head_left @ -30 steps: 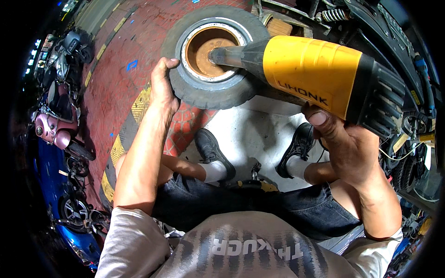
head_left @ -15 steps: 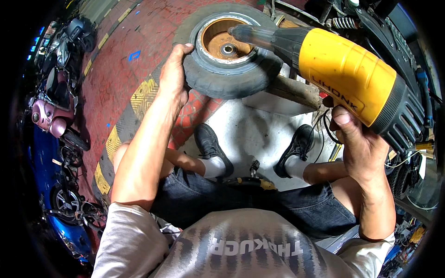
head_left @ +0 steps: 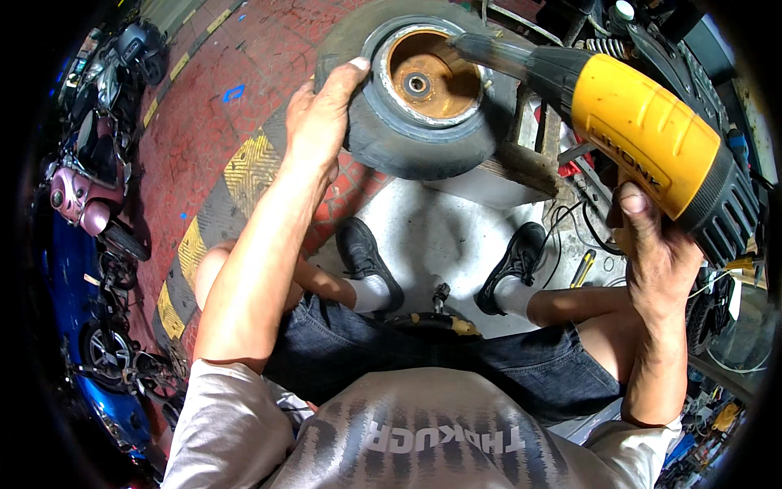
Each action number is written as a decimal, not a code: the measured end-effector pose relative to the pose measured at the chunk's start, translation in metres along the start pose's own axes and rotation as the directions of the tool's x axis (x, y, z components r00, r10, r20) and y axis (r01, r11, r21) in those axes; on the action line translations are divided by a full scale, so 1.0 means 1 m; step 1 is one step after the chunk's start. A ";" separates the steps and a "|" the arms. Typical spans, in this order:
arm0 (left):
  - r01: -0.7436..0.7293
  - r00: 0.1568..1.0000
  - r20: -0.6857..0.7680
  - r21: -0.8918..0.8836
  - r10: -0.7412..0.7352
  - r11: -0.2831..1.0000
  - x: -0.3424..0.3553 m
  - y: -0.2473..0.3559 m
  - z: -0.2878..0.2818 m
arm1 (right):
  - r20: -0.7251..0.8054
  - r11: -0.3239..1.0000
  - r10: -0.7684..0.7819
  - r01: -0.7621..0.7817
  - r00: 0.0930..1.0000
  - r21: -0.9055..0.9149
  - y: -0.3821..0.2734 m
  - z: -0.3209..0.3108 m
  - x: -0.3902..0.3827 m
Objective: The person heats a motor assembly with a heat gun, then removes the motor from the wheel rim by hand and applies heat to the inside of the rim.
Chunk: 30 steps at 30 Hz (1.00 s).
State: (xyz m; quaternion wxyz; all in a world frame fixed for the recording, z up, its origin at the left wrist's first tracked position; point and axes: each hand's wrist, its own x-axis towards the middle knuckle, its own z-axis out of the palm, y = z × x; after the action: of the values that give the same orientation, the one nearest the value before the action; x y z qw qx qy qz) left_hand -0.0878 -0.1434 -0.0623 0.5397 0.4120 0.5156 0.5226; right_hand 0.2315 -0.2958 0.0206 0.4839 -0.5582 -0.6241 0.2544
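Observation:
A scooter-sized wheel, its black tyre around a rusty, hollow brake drum, is tilted in front of me over a wooden block. My left hand grips the tyre's left edge, thumb on the upper sidewall and the other fingers partly hidden. In my right hand is a yellow and black heat gun; its handle is mostly hidden by the hand and body. The dark nozzle points left, its tip over the right rim of the drum.
My black shoes stand on a pale floor below the wheel. A yellow utility knife and a black cable lie at the right. A yellow-black kerb borders red paving; a pink scooter is parked far left.
The wheel has turned and shifted a little to the right, with my left hand moving along on its edge. The heat gun has also moved right, its nozzle now by the drum's right side.

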 end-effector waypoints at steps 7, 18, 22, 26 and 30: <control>-0.071 0.997 0.024 0.013 0.070 0.997 -0.010 0.003 0.007 | -0.092 0.999 0.034 -0.033 0.995 0.014 0.003 -0.022 -0.011; -0.234 0.971 0.055 0.029 0.232 0.972 -0.018 0.006 0.020 | -0.124 0.997 0.053 -0.059 0.991 -0.047 0.010 -0.049 -0.031; -0.288 0.957 0.056 0.099 0.284 0.952 -0.013 -0.001 0.022 | -0.163 0.992 0.091 -0.105 0.982 -0.077 0.014 -0.061 -0.039; -0.372 0.928 0.049 0.089 0.369 0.924 -0.012 -0.009 0.027 | -0.139 0.984 0.149 -0.161 0.979 -0.077 0.013 -0.075 -0.042; -0.428 0.904 0.059 0.170 0.424 0.888 -0.015 -0.009 0.029 | -0.227 0.987 0.126 -0.146 0.966 -0.074 0.017 -0.075 -0.047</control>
State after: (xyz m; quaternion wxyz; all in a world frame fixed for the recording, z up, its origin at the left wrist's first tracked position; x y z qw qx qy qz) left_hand -0.0566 -0.1567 -0.0659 0.3781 0.5670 0.4518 0.5757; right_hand 0.3014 -0.3530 0.0215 0.5064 -0.6459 -0.5371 0.1948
